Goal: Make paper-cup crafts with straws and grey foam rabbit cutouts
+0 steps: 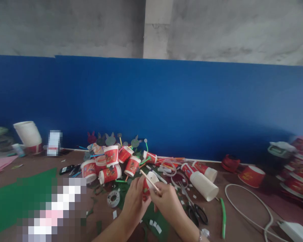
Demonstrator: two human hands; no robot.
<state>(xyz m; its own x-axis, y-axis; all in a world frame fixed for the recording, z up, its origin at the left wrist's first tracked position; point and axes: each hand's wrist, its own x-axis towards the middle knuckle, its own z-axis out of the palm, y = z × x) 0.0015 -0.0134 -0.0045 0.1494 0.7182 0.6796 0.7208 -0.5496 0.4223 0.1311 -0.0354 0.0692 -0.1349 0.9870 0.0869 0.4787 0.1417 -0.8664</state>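
My left hand (135,198) is closed around a small red-and-white paper cup (146,188), tilted so that its pale end faces up and to the right. In my right hand (168,200) is a thin pale stick (148,179), gripped near its lower end and slanting across the cup's pale end. Whether the stick touches the cup I cannot tell. Black-handled scissors (197,214) lie right of my right hand. A roll of tape (113,199) rests left of my left hand. White paper bits (155,226) are scattered on dark green paper below my hands.
Several red paper cups (109,174) with straws and animal-shaped cutouts (110,139) are heaped behind. A nested stack of cups (204,186) lies to the right, near a green tube (223,215) and white cable (244,188). Green sheets (5,201) cover the left side; a blue wall panel (151,107) stands behind.
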